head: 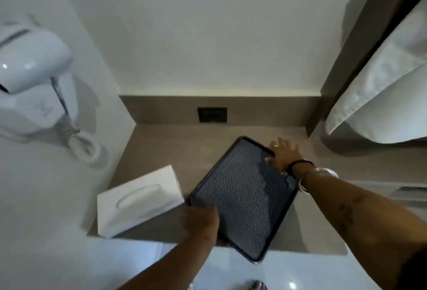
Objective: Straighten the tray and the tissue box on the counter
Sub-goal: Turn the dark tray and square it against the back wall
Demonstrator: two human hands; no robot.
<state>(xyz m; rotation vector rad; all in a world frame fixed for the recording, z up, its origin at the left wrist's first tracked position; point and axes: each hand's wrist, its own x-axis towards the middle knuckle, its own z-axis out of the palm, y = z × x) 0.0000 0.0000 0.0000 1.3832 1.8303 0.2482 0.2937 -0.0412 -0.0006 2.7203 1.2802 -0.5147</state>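
Note:
A dark rectangular tray (245, 199) with a dotted mat lies skewed on the brown counter (161, 148), its near corner hanging over the front edge. My left hand (201, 222) grips the tray's near left edge. My right hand (283, 153) holds the tray's far right corner, with a ring, a black band and bangles on that arm. A white tissue box (138, 199) lies tilted on the counter just left of the tray, its slot facing up; neither hand touches it.
A white wall-mounted hair dryer (34, 77) with a coiled cord (85, 146) hangs on the left wall. A dark socket (212, 114) sits in the backsplash. White towels (381, 95) hang at the right. A pale floor shows below the counter's front edge.

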